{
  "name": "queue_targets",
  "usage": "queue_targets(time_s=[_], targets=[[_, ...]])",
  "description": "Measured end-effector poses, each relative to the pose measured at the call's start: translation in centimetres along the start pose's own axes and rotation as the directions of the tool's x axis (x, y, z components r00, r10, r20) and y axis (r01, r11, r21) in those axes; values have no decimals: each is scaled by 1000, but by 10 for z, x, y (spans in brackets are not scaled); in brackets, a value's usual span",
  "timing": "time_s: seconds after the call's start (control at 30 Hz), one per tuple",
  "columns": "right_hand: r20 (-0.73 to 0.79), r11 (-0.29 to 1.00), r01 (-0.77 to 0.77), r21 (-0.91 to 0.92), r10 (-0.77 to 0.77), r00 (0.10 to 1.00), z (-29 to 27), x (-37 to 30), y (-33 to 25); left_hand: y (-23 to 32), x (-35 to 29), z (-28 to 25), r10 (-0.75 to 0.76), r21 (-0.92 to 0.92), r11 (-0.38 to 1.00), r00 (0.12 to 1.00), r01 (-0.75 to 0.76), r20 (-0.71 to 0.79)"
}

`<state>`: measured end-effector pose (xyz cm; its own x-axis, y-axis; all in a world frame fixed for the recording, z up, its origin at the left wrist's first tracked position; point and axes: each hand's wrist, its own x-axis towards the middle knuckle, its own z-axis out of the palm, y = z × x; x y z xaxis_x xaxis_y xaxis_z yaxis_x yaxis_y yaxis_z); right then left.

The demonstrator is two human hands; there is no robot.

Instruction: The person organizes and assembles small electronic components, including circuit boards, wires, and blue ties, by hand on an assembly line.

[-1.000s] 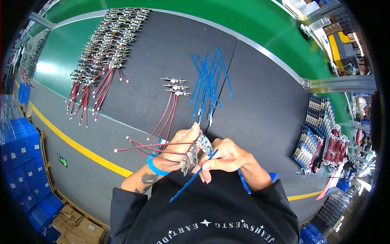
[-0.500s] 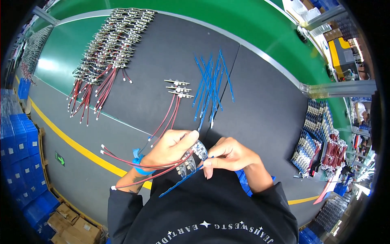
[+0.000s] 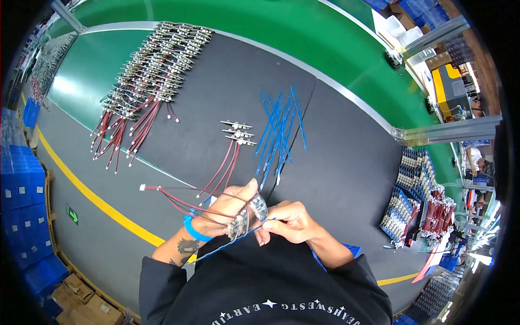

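Observation:
Close in front of my chest, my left hand [image 3: 230, 205] is closed around a small bunch of circuit boards [image 3: 238, 226]. Their red and black wires [image 3: 184, 208] trail off to the left, with white plugs at the ends. A thin blue strip [image 3: 222, 250] runs along the boards' lower edge, its near end pinched between the thumb and fingers of my right hand [image 3: 292, 221]. Beyond the hands, several wired boards [image 3: 238, 133] lie stacked on the dark tabletop [image 3: 211, 103]. Right of them is a loose pile of blue strips [image 3: 279, 135].
Long rows of wired boards [image 3: 154, 65] cover the table's far left. At the right edge stand more boards [image 3: 414, 173] and bundled red wires [image 3: 437, 216]. A metal post [image 3: 449, 129] rises there. Blue bins [image 3: 24, 189] and cardboard boxes [image 3: 89, 303] stand on the floor at left.
The trailing wires have swung upward and bunched closer to my left hand. Both hands have shifted slightly left, still holding the boards and the strip. The whole view has tilted a little.

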<state>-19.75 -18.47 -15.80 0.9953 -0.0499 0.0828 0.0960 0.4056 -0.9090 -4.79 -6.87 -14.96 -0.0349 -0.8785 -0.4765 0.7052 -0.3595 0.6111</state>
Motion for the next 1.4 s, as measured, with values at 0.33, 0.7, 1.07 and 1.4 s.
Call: queue_targets(time_s=[0.33,0.7,1.07,1.4], targets=[[-389,880,-325,-346,180,903,-90,22,-64,28,-5,-22,439,356,877,841,-323,-317],[-288,751,-327,-573,188,939,-44,70,-45,38,31,-37,669,756,520,740,-399,-69],[-376,788,-271,-553,54,925,-46,70,-17,33,37,-50,606,487,718,791,-497,-85],[-545,920,-164,-356,-62,836,-68,34,-37,55,14,-68,412,549,743,908,-384,77]])
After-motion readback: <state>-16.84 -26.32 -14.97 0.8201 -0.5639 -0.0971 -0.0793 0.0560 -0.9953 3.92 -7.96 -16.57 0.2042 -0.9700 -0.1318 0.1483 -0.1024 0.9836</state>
